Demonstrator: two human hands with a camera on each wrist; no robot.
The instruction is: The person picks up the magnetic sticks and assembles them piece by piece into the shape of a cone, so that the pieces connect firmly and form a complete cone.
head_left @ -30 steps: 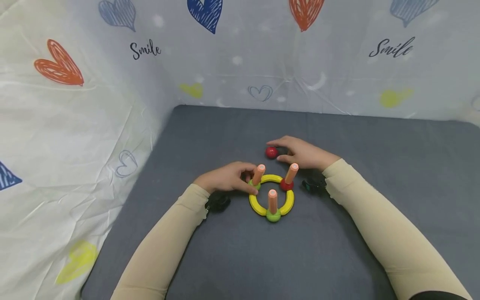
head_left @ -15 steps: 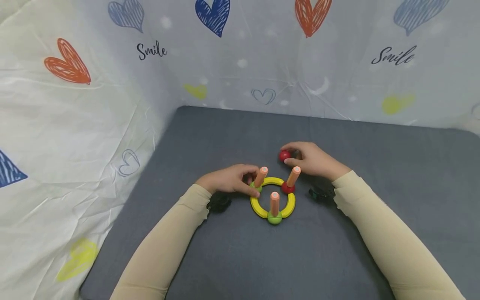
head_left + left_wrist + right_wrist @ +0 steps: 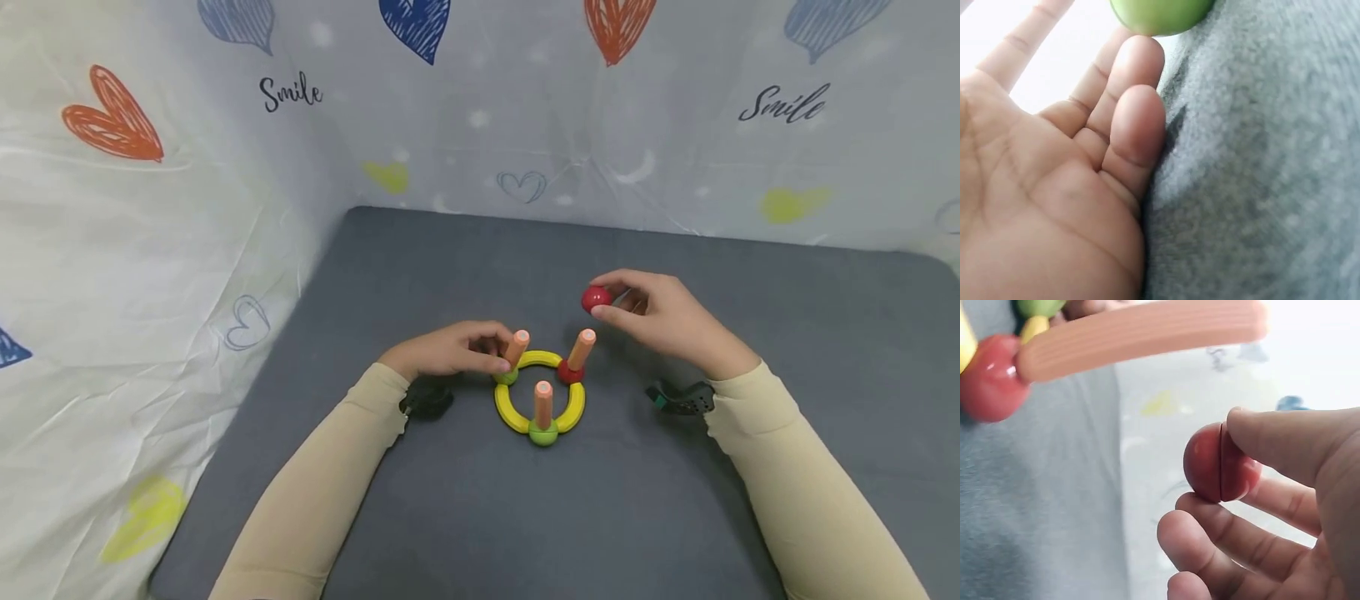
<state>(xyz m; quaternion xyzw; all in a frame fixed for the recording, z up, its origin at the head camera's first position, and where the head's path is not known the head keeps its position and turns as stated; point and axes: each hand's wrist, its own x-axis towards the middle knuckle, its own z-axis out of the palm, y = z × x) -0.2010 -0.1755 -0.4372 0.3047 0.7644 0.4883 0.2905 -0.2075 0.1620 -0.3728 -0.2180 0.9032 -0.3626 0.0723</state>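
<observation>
A ring of curved yellow pieces (image 3: pixel 512 412) joined by green and red balls lies on the grey cloth. Orange pegs stand on its left green ball (image 3: pixel 508 377), front green ball (image 3: pixel 543 435) and red ball (image 3: pixel 571 372). My left hand (image 3: pixel 450 348) holds the foot of the left orange peg (image 3: pixel 517 348) between thumb and fingers. In the left wrist view, other fingers curl beneath a green ball (image 3: pixel 1163 15); the thumb's tip is out of frame. Behind the ring, my right hand (image 3: pixel 660 317) pinches a loose red ball (image 3: pixel 1205 462), split by a groove, above the cloth.
A grey cloth-covered surface (image 3: pixel 450 517) spreads around the ring. White sheets printed with hearts (image 3: pixel 112 112) and lettering hang at the back and left. Black wrist devices (image 3: pixel 682 397) sit under both wrists. The right orange peg (image 3: pixel 582 348) rises close to the right hand.
My right hand has closed its thumb and fingers on the red ball, lifted it and carried it right. My left hand stays at the left peg, its thumb slightly higher.
</observation>
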